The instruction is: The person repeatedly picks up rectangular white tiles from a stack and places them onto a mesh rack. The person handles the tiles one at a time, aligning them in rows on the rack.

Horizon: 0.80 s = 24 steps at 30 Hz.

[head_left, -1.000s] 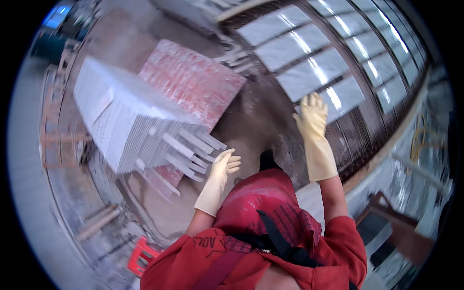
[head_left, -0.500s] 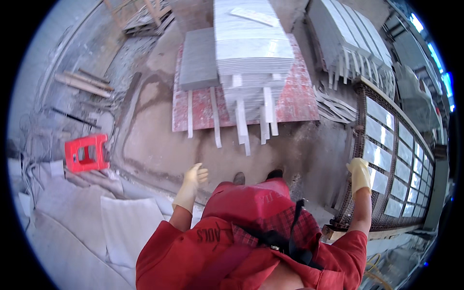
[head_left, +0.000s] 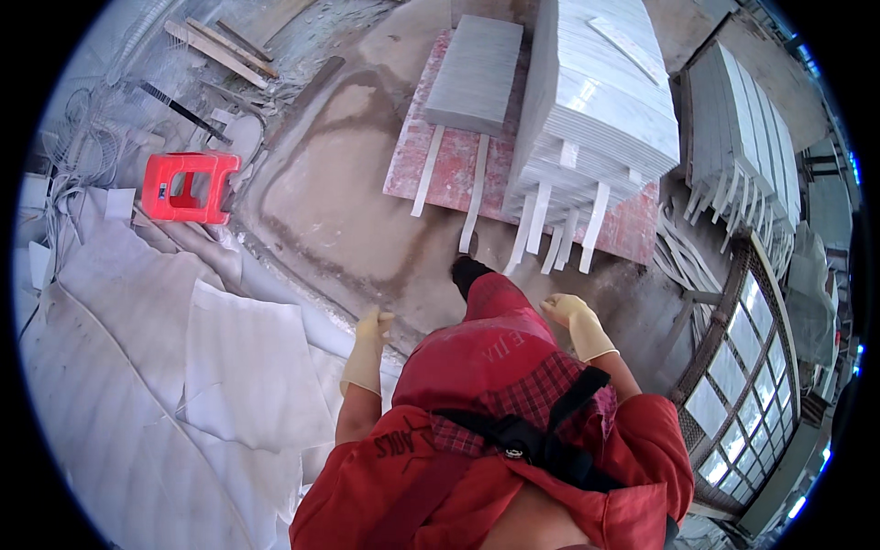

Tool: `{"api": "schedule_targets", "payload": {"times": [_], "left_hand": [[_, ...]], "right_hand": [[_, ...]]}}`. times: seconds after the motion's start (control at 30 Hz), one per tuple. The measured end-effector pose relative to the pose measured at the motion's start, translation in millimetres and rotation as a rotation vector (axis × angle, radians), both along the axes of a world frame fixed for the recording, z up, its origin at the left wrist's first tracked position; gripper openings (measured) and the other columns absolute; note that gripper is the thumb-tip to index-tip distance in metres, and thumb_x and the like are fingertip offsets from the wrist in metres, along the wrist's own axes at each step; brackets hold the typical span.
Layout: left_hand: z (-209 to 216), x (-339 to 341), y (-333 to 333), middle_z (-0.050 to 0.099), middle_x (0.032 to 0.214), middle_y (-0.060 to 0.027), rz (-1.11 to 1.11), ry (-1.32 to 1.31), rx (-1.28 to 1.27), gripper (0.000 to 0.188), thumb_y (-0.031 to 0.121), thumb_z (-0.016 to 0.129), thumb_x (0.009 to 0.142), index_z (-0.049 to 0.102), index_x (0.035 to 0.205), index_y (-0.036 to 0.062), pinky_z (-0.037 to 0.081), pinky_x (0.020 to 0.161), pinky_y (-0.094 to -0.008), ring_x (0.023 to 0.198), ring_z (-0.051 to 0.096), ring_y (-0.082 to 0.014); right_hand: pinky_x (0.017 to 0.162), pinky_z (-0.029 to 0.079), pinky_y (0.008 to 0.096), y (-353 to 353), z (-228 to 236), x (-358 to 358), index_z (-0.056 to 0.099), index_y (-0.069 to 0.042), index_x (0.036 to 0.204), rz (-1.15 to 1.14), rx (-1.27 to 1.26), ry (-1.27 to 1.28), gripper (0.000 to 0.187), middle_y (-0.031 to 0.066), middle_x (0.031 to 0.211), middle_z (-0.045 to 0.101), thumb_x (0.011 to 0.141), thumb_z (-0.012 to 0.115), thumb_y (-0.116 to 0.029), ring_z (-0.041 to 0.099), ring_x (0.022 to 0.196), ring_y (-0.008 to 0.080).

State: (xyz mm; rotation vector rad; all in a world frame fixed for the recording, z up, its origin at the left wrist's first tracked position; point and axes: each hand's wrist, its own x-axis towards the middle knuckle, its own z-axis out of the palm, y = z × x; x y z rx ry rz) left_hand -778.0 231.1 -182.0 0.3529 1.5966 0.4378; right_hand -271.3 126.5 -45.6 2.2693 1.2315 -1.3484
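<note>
A tall stack of pale, grey-veined stone slabs point(head_left: 600, 101) is standing on a red, whitened board point(head_left: 412, 165) ahead of the person; the picture's upper edge is cutting off its far end. Flat white strips point(head_left: 539, 215) are projecting from its near face, and one narrow slab offcut point(head_left: 628, 50) is lying on top. The right hand point(head_left: 566, 310), in a cream rubber glove, is hanging nearest these strips, apart from them. The left hand point(head_left: 374, 326), likewise gloved, is hanging near white sheeting point(head_left: 119, 367). Both hands are curling their fingers, with nothing visible in either grip; the palms are facing away, so how far they are closing cannot be told. A low grey stack point(head_left: 474, 73) is sharing the board. Farther out, a red plastic stool point(head_left: 216, 197) is standing at left; at right, a rack point(head_left: 721, 313) is bearing glossy panels, its far side blurring toward the dark rim.
</note>
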Motion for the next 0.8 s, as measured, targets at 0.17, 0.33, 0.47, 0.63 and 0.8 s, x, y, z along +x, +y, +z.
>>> {"api": "schedule_targets", "payload": {"times": [0.17,0.33,0.47,0.63,0.8], "left_hand": [[0.9,32.6,53.9,0.077,0.101,-0.0116,-0.083,0.063,-0.006,0.048,0.052,0.060,0.100,0.077,0.099,0.0071,0.043,0.103,-0.0576,0.112,0.062,-0.0283],[-7.2,56.8,139.8,0.078,0.095,-0.0151,-0.534,0.343,0.059,0.058,0.057,0.055,0.099,0.077,0.103,0.0034,0.048,0.098,-0.0411,0.105,0.068,-0.0290],[-10.0,75.4,229.5,0.078,0.102,-0.0172,-0.793,0.377,0.057,0.063,0.054,0.050,0.098,0.074,0.110,-0.0032,0.050,0.097,-0.0415,0.103,0.071,-0.0343],[-57.4,75.0,304.2,0.079,0.103,-0.0159,-0.636,0.161,0.052,0.060,0.048,0.044,0.105,0.074,0.112,-0.0030,0.052,0.096,-0.0398,0.102,0.072,-0.0299],[17.9,158.7,389.1,0.079,0.094,-0.0136,-0.449,-0.025,0.114,0.055,0.041,0.039,0.111,0.073,0.120,-0.0009,0.054,0.091,-0.0363,0.091,0.072,-0.0241]], "right_hand": [[0.107,0.049,0.0436,50.7,-32.4,25.4,0.071,-0.011,0.131,-0.008,-0.023,0.014,0.060,0.0180,0.129,0.071,0.095,0.055,-0.056,0.065,0.124,0.0354],[0.112,0.046,0.0439,119.2,-91.9,38.4,0.067,-0.018,0.138,-0.019,-0.154,0.065,0.061,0.0152,0.138,0.066,0.096,0.050,-0.059,0.061,0.130,0.0352],[0.108,0.049,0.0417,199.4,-94.2,27.2,0.069,-0.011,0.135,-0.151,-0.028,0.151,0.062,0.0199,0.133,0.068,0.096,0.053,-0.057,0.064,0.126,0.0376],[0.105,0.050,0.0408,304.0,-95.9,13.8,0.067,-0.007,0.136,-0.216,0.053,0.231,0.064,0.0209,0.131,0.069,0.097,0.053,-0.056,0.065,0.125,0.0365],[0.102,0.051,0.0385,384.1,-89.6,-2.7,0.066,-0.006,0.137,-0.359,0.149,0.334,0.061,0.0183,0.128,0.072,0.099,0.056,-0.054,0.067,0.121,0.0311]]}}
